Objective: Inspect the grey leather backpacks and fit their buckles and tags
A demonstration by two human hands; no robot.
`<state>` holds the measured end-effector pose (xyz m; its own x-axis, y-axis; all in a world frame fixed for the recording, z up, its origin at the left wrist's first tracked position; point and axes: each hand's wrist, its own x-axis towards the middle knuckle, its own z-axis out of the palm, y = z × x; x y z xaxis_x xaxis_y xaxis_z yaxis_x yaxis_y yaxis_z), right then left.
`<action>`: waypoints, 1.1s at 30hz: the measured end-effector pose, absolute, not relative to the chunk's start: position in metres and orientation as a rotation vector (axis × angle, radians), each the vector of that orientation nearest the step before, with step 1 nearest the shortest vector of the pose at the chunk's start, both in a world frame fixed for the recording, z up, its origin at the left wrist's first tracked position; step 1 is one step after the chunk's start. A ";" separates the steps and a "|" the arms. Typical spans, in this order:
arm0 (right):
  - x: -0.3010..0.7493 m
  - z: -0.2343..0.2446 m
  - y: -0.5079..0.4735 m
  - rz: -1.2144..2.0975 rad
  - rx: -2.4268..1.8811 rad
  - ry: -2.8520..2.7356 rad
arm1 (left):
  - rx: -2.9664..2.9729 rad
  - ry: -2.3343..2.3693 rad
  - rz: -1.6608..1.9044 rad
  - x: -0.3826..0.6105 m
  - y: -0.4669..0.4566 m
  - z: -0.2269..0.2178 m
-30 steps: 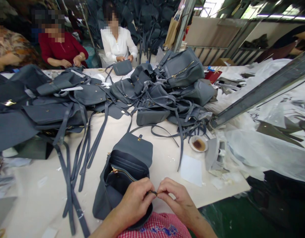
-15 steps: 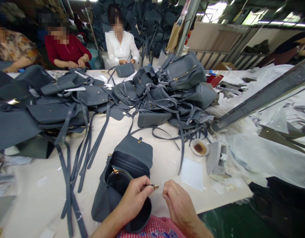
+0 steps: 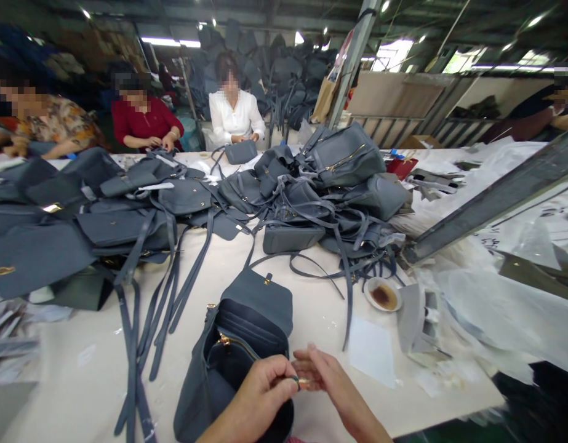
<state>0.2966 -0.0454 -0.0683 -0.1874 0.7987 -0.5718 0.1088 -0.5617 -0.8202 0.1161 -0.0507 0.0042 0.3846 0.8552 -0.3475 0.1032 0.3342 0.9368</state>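
Observation:
A dark grey leather bag [image 3: 194, 374] stands at the table's near edge. Its flap [image 3: 260, 296] is folded back, showing a small gold fitting, and a gold zip [image 3: 240, 344] runs along the mouth. My left hand [image 3: 253, 397], in front of the bag's mouth, pinches a small gold metal piece [image 3: 303, 384] with something dark at its base; its exact kind is unclear. Close to the piece's tip, my right hand [image 3: 332, 384] has its fingers stretched out. Whether those fingers touch the piece, I cannot tell.
Grey bags [image 3: 343, 154] and hanging straps [image 3: 135, 344] are heaped across the table. To the right are a dish of brown stuff [image 3: 383, 294], a white sheet [image 3: 371, 351] and a slanting metal post [image 3: 491, 203]. Several people sit opposite, including one in white [image 3: 237, 117].
My right hand has opened from a closed shape and come left, close to the gold piece. The left hand keeps its pinch. The whole view has tilted up slightly.

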 end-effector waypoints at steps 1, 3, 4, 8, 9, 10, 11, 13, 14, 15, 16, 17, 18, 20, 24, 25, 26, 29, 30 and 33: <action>0.286 -0.066 -0.034 1.909 -1.510 -0.894 | 1.157 1.082 0.642 0.116 -0.051 0.006; 0.267 -0.062 -0.012 1.947 -1.429 -0.769 | 1.181 1.115 0.655 0.114 -0.051 0.008; 0.259 -0.061 -0.002 1.928 -1.416 -0.781 | 1.181 1.133 0.659 0.113 -0.051 0.008; 0.235 -0.051 0.032 1.854 -1.292 -0.883 | 1.150 1.168 0.638 0.114 -0.051 0.001; 0.231 -0.047 0.039 1.832 -1.243 -0.910 | 1.139 1.166 0.637 0.114 -0.050 -0.001; 0.228 -0.042 0.045 1.804 -1.191 -0.941 | 1.116 1.160 0.652 0.114 -0.048 -0.001; 0.225 -0.036 0.050 1.769 -1.143 -0.976 | 1.074 1.150 0.680 0.113 -0.046 0.000; 0.224 -0.025 0.057 1.693 -1.072 -1.050 | 0.968 1.111 0.753 0.105 -0.043 0.008; 0.226 -0.019 0.057 1.663 -1.054 -1.079 | 0.920 1.097 0.799 0.097 -0.042 0.014; 0.228 -0.014 0.056 1.636 -1.038 -1.116 | 0.892 1.092 0.836 0.087 -0.043 0.022; 0.231 -0.010 0.053 1.601 -1.022 -1.172 | 0.887 1.099 0.864 0.074 -0.046 0.030; 0.235 -0.008 0.048 1.558 -1.005 -1.250 | 0.898 1.121 0.881 0.059 -0.050 0.036; 0.238 -0.006 0.041 1.502 -0.986 -1.345 | 0.913 1.150 0.866 0.043 -0.055 0.041; 0.242 -0.004 0.025 1.365 -0.950 -1.542 | 0.884 1.243 0.804 0.009 -0.066 0.044; 0.239 -0.009 -0.010 1.151 -0.849 -1.738 | 0.856 1.568 0.847 -0.053 -0.075 0.036; 0.236 -0.010 -0.017 1.106 -0.807 -1.759 | 0.881 1.687 0.923 -0.064 -0.073 0.036; 0.234 -0.012 -0.023 1.062 -0.757 -1.785 | 0.919 1.786 0.993 -0.072 -0.069 0.039; 0.224 -0.016 -0.036 0.952 -0.579 -1.892 | 1.137 1.828 1.044 -0.075 -0.051 0.054; 0.221 -0.016 -0.039 0.931 -0.527 -1.917 | 1.245 1.772 1.000 -0.071 -0.044 0.060; 0.211 -0.007 -0.044 0.941 -0.498 -1.893 | 1.559 1.604 0.787 -0.048 -0.024 0.070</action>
